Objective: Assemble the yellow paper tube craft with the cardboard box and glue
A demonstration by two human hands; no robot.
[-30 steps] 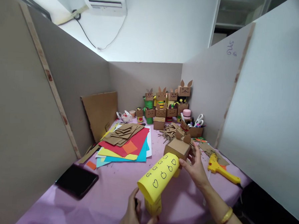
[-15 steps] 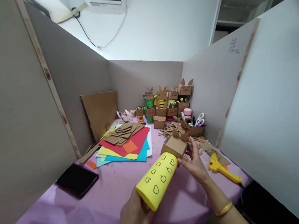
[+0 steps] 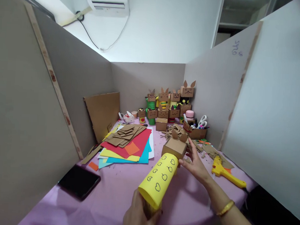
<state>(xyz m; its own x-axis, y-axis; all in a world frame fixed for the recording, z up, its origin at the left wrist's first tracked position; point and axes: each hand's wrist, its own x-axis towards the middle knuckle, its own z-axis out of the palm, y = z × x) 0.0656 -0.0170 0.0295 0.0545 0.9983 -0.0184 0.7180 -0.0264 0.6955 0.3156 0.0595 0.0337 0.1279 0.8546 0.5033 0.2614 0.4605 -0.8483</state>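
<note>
Edges and room: bare purple cloth [image 3: 115, 194] lies left of the left fingers, as far as a black tablet [image 3: 79, 182]. More bare cloth shows between the tube and the right forearm. Paper sheets [image 3: 144, 139] lie beyond and left of the left fingers; cardboard strips [image 3: 173, 130] crowd the area past the right fingertips. Glue gun [image 3: 219, 171] right of the right fingers, near the table's right edge.

Object: yellow tube [image 3: 159, 178] joined to an eared cardboard box [image 3: 174, 147], located between the two hands. Long axis runs from the left fingers away and slightly right, to the right fingers. Open end faces the person; box at far end, ears pointing away. Heart outlines on upper side.

Fingers: left hand [image 3: 142, 212] grasps beneath the open end; exact contact hidden. Right hand [image 3: 195, 163] has fingers spread beside the box, thumb at the join; cannot tell whether they grip.
</note>
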